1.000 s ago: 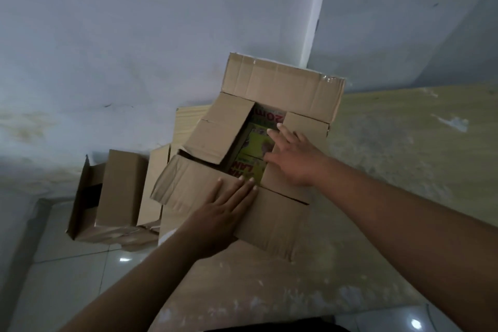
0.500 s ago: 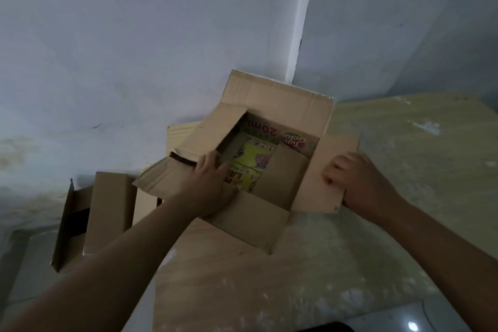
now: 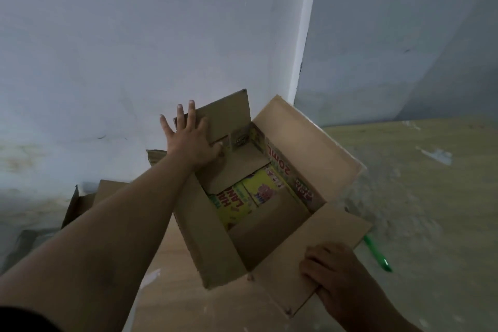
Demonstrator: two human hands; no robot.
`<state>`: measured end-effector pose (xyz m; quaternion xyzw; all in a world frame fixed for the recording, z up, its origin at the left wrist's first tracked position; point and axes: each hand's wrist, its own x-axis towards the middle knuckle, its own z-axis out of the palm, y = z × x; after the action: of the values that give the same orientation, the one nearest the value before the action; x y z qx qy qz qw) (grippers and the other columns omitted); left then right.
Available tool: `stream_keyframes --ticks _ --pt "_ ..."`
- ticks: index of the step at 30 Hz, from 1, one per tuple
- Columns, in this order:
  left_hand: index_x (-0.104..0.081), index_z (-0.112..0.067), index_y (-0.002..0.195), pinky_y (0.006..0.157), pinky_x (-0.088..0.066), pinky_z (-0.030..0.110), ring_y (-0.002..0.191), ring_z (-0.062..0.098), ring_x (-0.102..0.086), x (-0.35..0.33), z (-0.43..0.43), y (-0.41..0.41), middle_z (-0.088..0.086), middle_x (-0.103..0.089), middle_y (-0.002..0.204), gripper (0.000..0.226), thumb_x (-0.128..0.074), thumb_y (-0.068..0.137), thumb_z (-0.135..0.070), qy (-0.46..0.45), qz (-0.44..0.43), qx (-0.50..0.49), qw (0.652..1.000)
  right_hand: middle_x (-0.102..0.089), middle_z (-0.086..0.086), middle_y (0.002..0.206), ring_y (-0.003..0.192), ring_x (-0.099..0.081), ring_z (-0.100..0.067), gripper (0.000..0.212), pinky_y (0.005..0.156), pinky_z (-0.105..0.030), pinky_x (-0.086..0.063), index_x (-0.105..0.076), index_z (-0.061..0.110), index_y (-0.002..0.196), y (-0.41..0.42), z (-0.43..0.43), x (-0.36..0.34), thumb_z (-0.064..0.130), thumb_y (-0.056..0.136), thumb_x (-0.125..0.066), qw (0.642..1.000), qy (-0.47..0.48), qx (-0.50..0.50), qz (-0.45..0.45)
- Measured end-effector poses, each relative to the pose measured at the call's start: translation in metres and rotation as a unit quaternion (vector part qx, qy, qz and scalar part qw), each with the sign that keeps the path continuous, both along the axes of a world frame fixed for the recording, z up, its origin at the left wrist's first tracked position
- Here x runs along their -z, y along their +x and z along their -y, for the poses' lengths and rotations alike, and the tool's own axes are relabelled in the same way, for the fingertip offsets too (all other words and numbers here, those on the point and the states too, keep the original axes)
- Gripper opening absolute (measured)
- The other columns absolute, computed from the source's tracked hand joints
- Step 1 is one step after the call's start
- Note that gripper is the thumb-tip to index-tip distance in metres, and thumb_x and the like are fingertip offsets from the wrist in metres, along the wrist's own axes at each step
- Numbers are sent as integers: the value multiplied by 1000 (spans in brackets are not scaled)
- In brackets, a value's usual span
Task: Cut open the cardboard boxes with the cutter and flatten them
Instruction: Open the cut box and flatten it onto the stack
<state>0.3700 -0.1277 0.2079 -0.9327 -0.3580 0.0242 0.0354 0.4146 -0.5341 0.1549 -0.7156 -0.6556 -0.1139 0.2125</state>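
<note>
At the wall end of the wooden surface [image 3: 431, 197] the cardboard box [image 3: 210, 245] stands with its flaps thrown open. Our left hand [image 3: 188, 140] lies flat, fingers spread, on the far flap [image 3: 223, 118], and our right hand [image 3: 331, 272] is curled round the edge of the near flap [image 3: 283, 286]. Inside lie yellow printed packs [image 3: 258, 191] (how many we cannot tell), which we judge must come out before flattening. The board looks light and stiff yet easily creased, best held at the flap edges, and the green cutter [image 3: 377, 256] lies just beside the box.
</note>
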Motion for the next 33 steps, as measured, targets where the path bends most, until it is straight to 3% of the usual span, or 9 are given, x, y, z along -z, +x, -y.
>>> stream_keyframes --ticks 5,12,17,21,24,26,28,30,33 --pt "-11 -22 164 119 3 74 159 33 5 -5 -20 6 8 5 173 99 -37 90 -82 -87 -88 -42 991 -63 -2 91 79 -61 -22 29 71 -33 -48 -72 21 97 2 3 7 9 84 -50 1000 -12 6 0" --pt "4 -33 165 121 0 70 159 30 -13 31 -3 -10 2 -5 174 99 -46 92 -78 -167 -154 -61 972 -55 -6 142 127 -57 -26 47 97 -45 -52 -50 31 142 16 11 28 28 95 -44 991 -129 14 -18" --pt "7 -22 165 119 7 71 159 28 11 38 10 -14 5 13 173 107 -45 91 -79 -164 -137 -35 976 0 2 169 155 -3 -20 98 121 -42 -10 -11 34 160 23 6 19 34 72 -55 956 -286 -18 -59" --pt "-5 -19 166 123 1 65 158 32 14 31 57 -10 11 11 172 99 -36 94 -80 -216 -97 13 971 26 12 163 149 28 -11 113 120 -39 16 4 43 158 37 8 -6 88 67 -46 924 -367 -54 -95" --pt "-37 -21 155 123 -26 54 155 31 -23 33 112 -4 10 -26 167 108 -25 79 -97 -307 -69 86 945 -14 13 165 152 -2 -9 88 123 -38 -4 -38 44 149 60 9 -26 93 76 -30 928 -322 -8 -188" --pt "-51 -23 146 116 -38 46 141 26 -45 29 157 0 4 -46 153 91 -34 86 -88 -369 -66 127 918 -50 9 129 123 -45 -13 60 101 -33 -38 -64 30 115 74 5 -25 76 83 -43 952 -167 99 -237" --pt "-52 -25 146 114 -39 40 137 21 -47 28 199 4 -1 -48 151 65 -50 97 -67 -396 -59 160 902 -48 4 110 98 -55 -18 43 76 -30 -44 -60 21 103 91 -4 -18 57 81 -60 908 -42 268 -318" --pt "-59 -25 137 106 -45 38 123 19 -54 33 225 7 -2 -58 136 52 -59 97 -58 -350 -23 208 913 -53 -4 122 101 -59 -23 57 78 -32 -48 -57 16 120 111 -15 -12 53 79 -71 795 -56 390 -461" --pt "-57 -27 139 101 -50 37 116 17 -60 36 238 7 -3 -64 130 48 -64 98 -50 -375 -18 190 907 -60 -1 133 112 -60 -26 83 91 -39 -51 -53 20 137 133 -32 -10 74 74 -67 694 -187 335 -609"
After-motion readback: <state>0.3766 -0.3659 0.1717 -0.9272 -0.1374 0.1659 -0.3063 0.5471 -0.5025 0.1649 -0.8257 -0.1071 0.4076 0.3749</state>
